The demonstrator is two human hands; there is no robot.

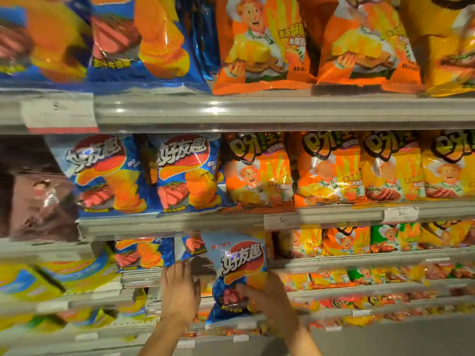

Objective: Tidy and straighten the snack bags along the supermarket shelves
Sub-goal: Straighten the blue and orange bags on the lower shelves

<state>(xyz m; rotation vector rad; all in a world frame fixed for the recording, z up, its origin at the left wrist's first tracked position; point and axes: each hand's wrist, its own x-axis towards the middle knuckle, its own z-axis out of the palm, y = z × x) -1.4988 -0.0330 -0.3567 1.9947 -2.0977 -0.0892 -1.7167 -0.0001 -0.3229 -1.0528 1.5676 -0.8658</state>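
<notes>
Head view of stocked supermarket shelves. The right hand (pixel 267 296) grips a blue snack bag (pixel 237 273) held upright in front of the lower shelves, just below the middle shelf edge (pixel 169 224); its thumb lies across the bag's lower front and the remaining fingers curl round the bag's right side and back. The left hand (pixel 180 291) is just left of the bag, fingers straight and close together, pointing up toward the blue bags (pixel 140 253) on the shelf behind; whether it touches them cannot be told. Matching blue bags (pixel 113 176) stand on the middle shelf at left, orange bags (pixel 329 170) at right, with price tags (pixel 281 220) below.
</notes>
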